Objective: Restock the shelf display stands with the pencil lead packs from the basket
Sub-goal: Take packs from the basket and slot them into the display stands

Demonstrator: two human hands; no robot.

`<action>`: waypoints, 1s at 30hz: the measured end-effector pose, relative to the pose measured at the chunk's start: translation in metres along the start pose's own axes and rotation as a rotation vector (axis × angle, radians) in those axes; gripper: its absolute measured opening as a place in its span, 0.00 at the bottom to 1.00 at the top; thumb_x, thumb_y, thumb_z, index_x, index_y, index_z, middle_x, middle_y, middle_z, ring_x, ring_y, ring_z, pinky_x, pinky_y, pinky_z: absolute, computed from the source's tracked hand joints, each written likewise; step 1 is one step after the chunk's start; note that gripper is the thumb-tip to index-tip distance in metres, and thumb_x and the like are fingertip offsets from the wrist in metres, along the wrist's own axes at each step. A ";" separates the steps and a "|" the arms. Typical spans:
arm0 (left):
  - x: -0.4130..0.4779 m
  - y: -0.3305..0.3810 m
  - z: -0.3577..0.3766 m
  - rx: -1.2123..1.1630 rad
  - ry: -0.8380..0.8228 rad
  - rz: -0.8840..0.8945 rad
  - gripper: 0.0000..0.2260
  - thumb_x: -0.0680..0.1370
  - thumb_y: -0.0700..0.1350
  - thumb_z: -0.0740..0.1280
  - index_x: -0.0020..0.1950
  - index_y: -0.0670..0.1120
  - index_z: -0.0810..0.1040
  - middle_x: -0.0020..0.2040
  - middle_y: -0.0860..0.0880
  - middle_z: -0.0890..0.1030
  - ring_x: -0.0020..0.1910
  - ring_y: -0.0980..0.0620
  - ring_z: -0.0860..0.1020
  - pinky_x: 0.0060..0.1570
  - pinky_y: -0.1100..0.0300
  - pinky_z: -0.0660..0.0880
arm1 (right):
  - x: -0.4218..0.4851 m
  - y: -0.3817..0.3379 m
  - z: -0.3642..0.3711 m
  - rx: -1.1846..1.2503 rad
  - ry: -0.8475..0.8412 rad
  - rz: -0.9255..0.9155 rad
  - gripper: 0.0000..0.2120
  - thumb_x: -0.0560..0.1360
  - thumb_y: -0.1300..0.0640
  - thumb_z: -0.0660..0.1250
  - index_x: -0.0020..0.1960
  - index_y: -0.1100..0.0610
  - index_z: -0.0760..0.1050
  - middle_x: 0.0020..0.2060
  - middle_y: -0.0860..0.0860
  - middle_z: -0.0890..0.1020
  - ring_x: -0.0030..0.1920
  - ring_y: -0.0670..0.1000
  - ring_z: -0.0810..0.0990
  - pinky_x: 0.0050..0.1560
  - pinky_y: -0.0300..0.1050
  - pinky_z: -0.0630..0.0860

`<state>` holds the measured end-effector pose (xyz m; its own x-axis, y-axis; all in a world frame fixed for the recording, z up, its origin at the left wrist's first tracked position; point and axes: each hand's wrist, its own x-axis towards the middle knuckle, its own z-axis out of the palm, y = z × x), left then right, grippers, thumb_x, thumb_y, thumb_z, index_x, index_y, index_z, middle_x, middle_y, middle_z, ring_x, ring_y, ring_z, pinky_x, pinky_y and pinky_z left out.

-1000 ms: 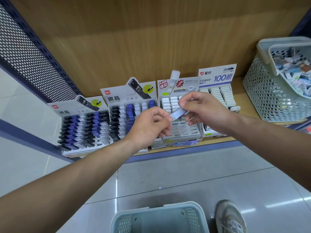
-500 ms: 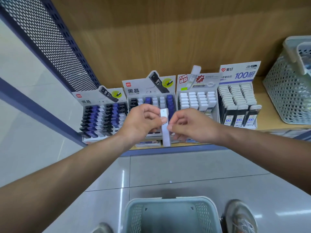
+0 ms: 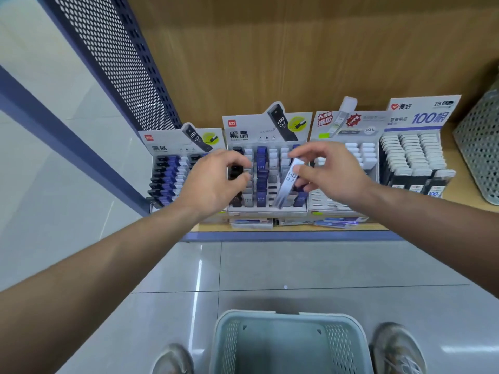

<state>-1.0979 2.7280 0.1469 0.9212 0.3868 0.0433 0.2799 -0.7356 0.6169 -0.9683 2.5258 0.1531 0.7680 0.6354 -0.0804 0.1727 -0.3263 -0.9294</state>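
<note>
While over the stand (image 3: 267, 209), right hand (image 3: 334, 171) gripping lead pack (image 3: 286, 184).

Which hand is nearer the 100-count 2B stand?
Right. The right hand sits one stand over from the 2B stand, holding an HB 0.7 pack; the left hand is farther left.

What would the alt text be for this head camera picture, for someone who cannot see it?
A person's right hand holds a white HB 0.7 lead pack over the second display stand on a wooden shelf, while the left hand pinches a black pack there. A pale basket sits on the floor between their shoes.
</note>
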 end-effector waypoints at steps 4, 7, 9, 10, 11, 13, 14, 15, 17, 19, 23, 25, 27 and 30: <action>0.005 -0.014 0.001 0.160 -0.097 0.048 0.14 0.79 0.50 0.70 0.66 0.55 0.79 0.67 0.53 0.77 0.68 0.52 0.72 0.67 0.55 0.68 | 0.017 0.008 -0.002 -0.171 0.119 -0.073 0.08 0.76 0.62 0.73 0.50 0.49 0.81 0.42 0.46 0.82 0.37 0.46 0.83 0.41 0.38 0.80; 0.003 -0.019 0.011 0.183 -0.153 0.062 0.17 0.79 0.51 0.70 0.69 0.54 0.78 0.70 0.54 0.74 0.70 0.51 0.70 0.69 0.56 0.67 | 0.025 0.012 0.004 -0.279 0.132 -0.136 0.09 0.74 0.59 0.75 0.44 0.47 0.79 0.40 0.44 0.83 0.35 0.40 0.80 0.40 0.30 0.74; 0.000 -0.023 0.019 0.190 -0.155 0.060 0.18 0.79 0.52 0.70 0.69 0.53 0.78 0.71 0.55 0.73 0.70 0.51 0.70 0.69 0.55 0.68 | 0.028 0.015 0.011 -0.317 0.127 -0.169 0.07 0.74 0.59 0.76 0.44 0.49 0.79 0.39 0.45 0.83 0.36 0.42 0.81 0.40 0.30 0.74; -0.001 -0.025 0.021 0.201 -0.152 0.059 0.18 0.79 0.52 0.69 0.69 0.53 0.78 0.71 0.56 0.73 0.70 0.52 0.69 0.69 0.55 0.68 | 0.030 0.016 0.015 -0.337 0.131 -0.188 0.06 0.74 0.59 0.75 0.45 0.50 0.80 0.39 0.44 0.83 0.37 0.43 0.81 0.40 0.29 0.74; -0.002 -0.027 0.022 0.211 -0.149 0.059 0.18 0.79 0.52 0.69 0.69 0.54 0.78 0.71 0.56 0.72 0.71 0.52 0.69 0.68 0.55 0.68 | 0.031 0.017 0.018 -0.340 0.137 -0.202 0.06 0.74 0.60 0.74 0.47 0.50 0.80 0.39 0.43 0.82 0.37 0.43 0.80 0.39 0.28 0.73; -0.002 -0.030 0.024 0.223 -0.144 0.067 0.18 0.79 0.53 0.69 0.69 0.54 0.78 0.72 0.57 0.71 0.71 0.52 0.69 0.67 0.56 0.67 | 0.035 0.017 0.022 -0.320 0.148 -0.215 0.08 0.76 0.61 0.73 0.51 0.50 0.80 0.40 0.40 0.81 0.37 0.41 0.80 0.41 0.27 0.74; -0.002 -0.032 0.024 0.226 -0.142 0.070 0.18 0.79 0.53 0.69 0.70 0.54 0.77 0.72 0.58 0.71 0.71 0.52 0.68 0.67 0.57 0.66 | 0.036 0.018 0.023 -0.328 0.148 -0.216 0.09 0.76 0.61 0.72 0.52 0.50 0.81 0.40 0.40 0.80 0.37 0.40 0.80 0.42 0.28 0.75; -0.003 -0.033 0.024 0.229 -0.143 0.071 0.19 0.79 0.54 0.69 0.70 0.54 0.77 0.73 0.58 0.71 0.71 0.52 0.68 0.67 0.58 0.66 | 0.038 0.019 0.025 -0.349 0.141 -0.212 0.08 0.76 0.61 0.73 0.52 0.50 0.82 0.40 0.39 0.81 0.38 0.40 0.81 0.43 0.30 0.77; -0.003 -0.036 0.024 0.233 -0.155 0.075 0.20 0.80 0.54 0.68 0.71 0.54 0.76 0.74 0.58 0.70 0.72 0.52 0.67 0.68 0.58 0.65 | 0.039 0.023 0.028 -0.398 0.117 -0.204 0.06 0.76 0.60 0.73 0.51 0.52 0.83 0.41 0.42 0.83 0.40 0.43 0.82 0.47 0.35 0.79; -0.003 -0.037 0.025 0.232 -0.163 0.080 0.21 0.80 0.54 0.68 0.72 0.54 0.75 0.74 0.58 0.69 0.73 0.52 0.66 0.69 0.56 0.65 | 0.038 0.028 0.031 -0.428 0.108 -0.201 0.05 0.75 0.60 0.74 0.51 0.52 0.84 0.40 0.43 0.83 0.41 0.43 0.82 0.49 0.37 0.79; -0.003 -0.037 0.024 0.228 -0.170 0.087 0.21 0.80 0.54 0.68 0.73 0.54 0.74 0.74 0.58 0.69 0.73 0.52 0.66 0.70 0.54 0.66 | 0.040 0.034 0.036 -0.449 0.135 -0.193 0.05 0.75 0.59 0.74 0.50 0.51 0.84 0.37 0.38 0.80 0.38 0.39 0.79 0.43 0.26 0.73; -0.003 -0.038 0.024 0.232 -0.174 0.091 0.22 0.80 0.55 0.68 0.74 0.54 0.74 0.75 0.58 0.68 0.74 0.52 0.65 0.70 0.54 0.65 | 0.041 0.035 0.037 -0.461 0.137 -0.200 0.05 0.75 0.59 0.73 0.50 0.51 0.83 0.35 0.37 0.79 0.38 0.35 0.78 0.39 0.22 0.70; -0.004 -0.039 0.023 0.241 -0.184 0.093 0.22 0.80 0.55 0.68 0.74 0.53 0.73 0.75 0.59 0.67 0.74 0.53 0.65 0.69 0.56 0.65 | 0.041 0.035 0.037 -0.475 0.128 -0.199 0.05 0.75 0.59 0.74 0.50 0.52 0.84 0.35 0.37 0.78 0.38 0.34 0.77 0.38 0.21 0.68; -0.004 -0.040 0.021 0.239 -0.190 0.094 0.23 0.80 0.55 0.68 0.74 0.52 0.73 0.75 0.59 0.67 0.74 0.53 0.65 0.68 0.58 0.64 | 0.039 0.035 0.035 -0.516 0.101 -0.209 0.05 0.75 0.59 0.73 0.50 0.52 0.84 0.37 0.37 0.79 0.38 0.38 0.78 0.41 0.26 0.71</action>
<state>-1.1071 2.7442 0.1056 0.9737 0.2166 -0.0705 0.2261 -0.8819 0.4138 -0.9534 2.5635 0.1050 0.7358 0.6616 0.1445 0.5872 -0.5170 -0.6228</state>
